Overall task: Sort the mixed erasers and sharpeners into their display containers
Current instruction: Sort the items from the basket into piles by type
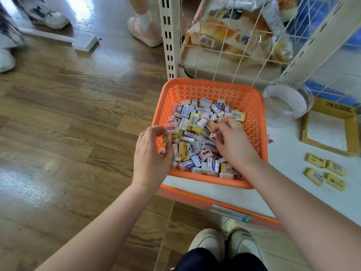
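An orange perforated basket (211, 90) on a white shelf holds a heap of mixed erasers and sharpeners (197, 137) in yellow, white, pink and blue. My left hand (150, 157) at the basket's left rim grips a few small erasers (165, 142), one yellow with a barcode. My right hand (232, 141) is down in the heap, its fingers pinching a small pink piece (214, 135). An empty yellow cardboard display box (330, 130) and a clear round container (287, 102) stand to the right. Several yellow erasers (324, 171) lie loose on the shelf.
The white shelf (289, 153) has an orange front edge. Behind the basket a wire rack (244, 40) holds bagged goods. Wooden floor lies to the left, where other people's shoes (144, 32) stand. My own shoes (224, 245) are below the shelf.
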The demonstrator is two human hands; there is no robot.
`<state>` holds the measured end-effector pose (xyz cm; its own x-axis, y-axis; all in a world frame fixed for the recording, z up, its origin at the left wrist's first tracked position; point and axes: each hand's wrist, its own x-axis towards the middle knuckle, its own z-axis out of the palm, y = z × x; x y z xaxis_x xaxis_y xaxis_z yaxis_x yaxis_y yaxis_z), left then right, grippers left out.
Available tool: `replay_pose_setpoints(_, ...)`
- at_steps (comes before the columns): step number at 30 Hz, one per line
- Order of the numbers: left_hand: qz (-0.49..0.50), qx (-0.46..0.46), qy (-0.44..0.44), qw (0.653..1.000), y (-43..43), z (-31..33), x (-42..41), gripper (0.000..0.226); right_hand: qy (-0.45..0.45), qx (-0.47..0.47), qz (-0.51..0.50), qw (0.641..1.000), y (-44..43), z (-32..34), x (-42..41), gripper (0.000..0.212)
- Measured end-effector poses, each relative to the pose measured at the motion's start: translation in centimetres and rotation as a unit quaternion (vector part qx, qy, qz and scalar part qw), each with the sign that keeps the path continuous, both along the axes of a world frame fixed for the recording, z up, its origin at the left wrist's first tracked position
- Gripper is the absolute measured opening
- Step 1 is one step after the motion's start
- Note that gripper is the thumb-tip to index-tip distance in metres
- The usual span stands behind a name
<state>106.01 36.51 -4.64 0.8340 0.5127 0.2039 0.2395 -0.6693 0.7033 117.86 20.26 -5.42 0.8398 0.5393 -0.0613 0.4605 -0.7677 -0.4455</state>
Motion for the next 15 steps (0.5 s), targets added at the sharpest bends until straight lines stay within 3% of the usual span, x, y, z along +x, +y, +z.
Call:
replay_pose_setpoints(5, -0.122, 0.096, 0.021, 0.988, -0.2, 1.0, 1.2, 0.023, -0.056, 0.06, -0.018, 0.996, -2.1, 1.8, 0.5, 0.024)
replay_pose_setpoints(10, -0.146, 0.058, 0.049, 0.986, -1.4, 0.9, 6.0, 0.024, -0.103, 0.044, -0.027, 0.993, -4.0, 1.4, 0.0, 0.027)
replay_pose_setpoints(15, -0.187, 0.121, 0.139, 0.965, -1.0, -1.6, 10.1, 0.034, -0.101, 0.107, -0.062, 0.987, -4.0, 0.8, -0.1, 0.023)
